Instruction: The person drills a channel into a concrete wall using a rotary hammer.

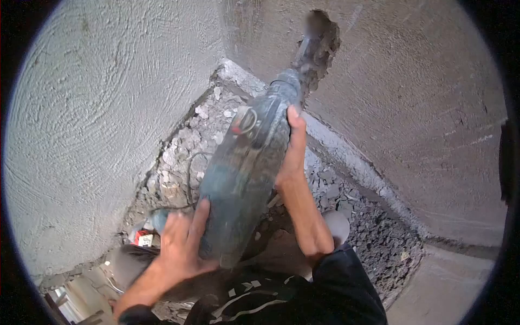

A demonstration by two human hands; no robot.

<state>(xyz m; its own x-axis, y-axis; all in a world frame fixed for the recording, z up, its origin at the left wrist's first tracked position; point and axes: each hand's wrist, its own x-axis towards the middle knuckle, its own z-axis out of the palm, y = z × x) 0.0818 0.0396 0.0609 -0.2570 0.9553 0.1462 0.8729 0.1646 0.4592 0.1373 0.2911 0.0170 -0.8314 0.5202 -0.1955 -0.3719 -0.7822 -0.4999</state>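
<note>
A dusty blue-green demolition hammer (238,168) points up and away from me, blurred in places. Its chisel (307,51) reaches into a ragged hole (325,46) in the right-hand wall. My left hand (184,241) is closed at the rear end of the tool, with one finger lying along its side and the grip itself partly hidden. Further forward, my right hand (292,146) holds the tool's right side, thumb up near the front collar; its other fingers are hidden beneath the body.
Rubble (374,244) covers the floor around my knees. A rough plastered wall (103,119) rises at left, meeting the brown wall (417,108) in a corner. A whitish ledge (346,151) runs along the brown wall's base. A cable (189,176) and a red-and-white packet (142,238) lie at left.
</note>
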